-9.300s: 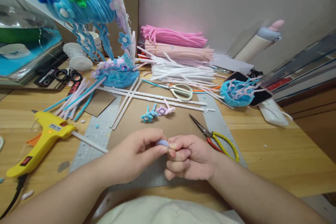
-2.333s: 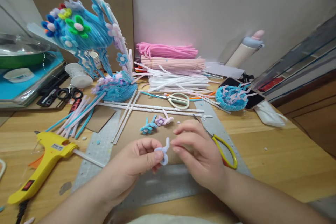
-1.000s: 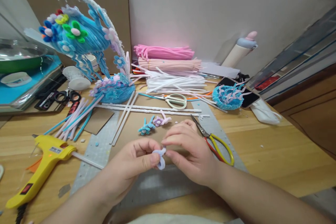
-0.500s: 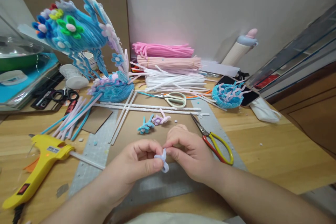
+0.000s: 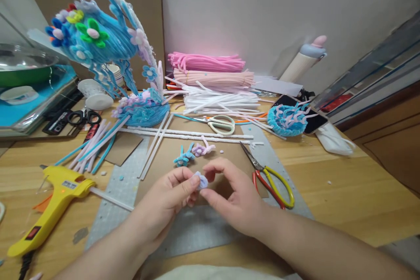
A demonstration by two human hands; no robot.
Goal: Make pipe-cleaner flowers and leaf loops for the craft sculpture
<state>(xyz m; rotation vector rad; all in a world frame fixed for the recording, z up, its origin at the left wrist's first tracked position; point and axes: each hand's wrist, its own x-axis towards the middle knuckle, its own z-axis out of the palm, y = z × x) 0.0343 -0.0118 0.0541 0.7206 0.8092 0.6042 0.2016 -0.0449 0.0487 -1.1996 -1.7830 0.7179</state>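
Note:
My left hand (image 5: 170, 190) is closed, pinching a small pale lavender pipe-cleaner flower (image 5: 202, 181) between thumb and fingers. Beside it on the right is my right hand (image 5: 234, 194), its thumb and index finger apart and curved around the flower's edge. The thumb tip is close to the flower; whether it touches I cannot tell. Just beyond the hands lie a blue pipe-cleaner flower (image 5: 183, 157) and a light purple one (image 5: 199, 149) on brown cardboard (image 5: 160, 157). To the right, red-and-yellow-handled scissors (image 5: 274, 179) lie partly spread.
A yellow hot glue gun (image 5: 54, 203) lies at left, its glue stick pointing toward my left forearm. A tall blue pipe-cleaner model (image 5: 105, 35) rises behind it. White pipe-cleaner bundles (image 5: 219, 100), cream-handled scissors (image 5: 223, 124) and a blue pipe-cleaner piece (image 5: 285, 119) sit further back.
My right fingers have let go of the lavender piece and spread apart. My left hand has raised and turned it, so its rounded face shows. The view has shifted slightly.

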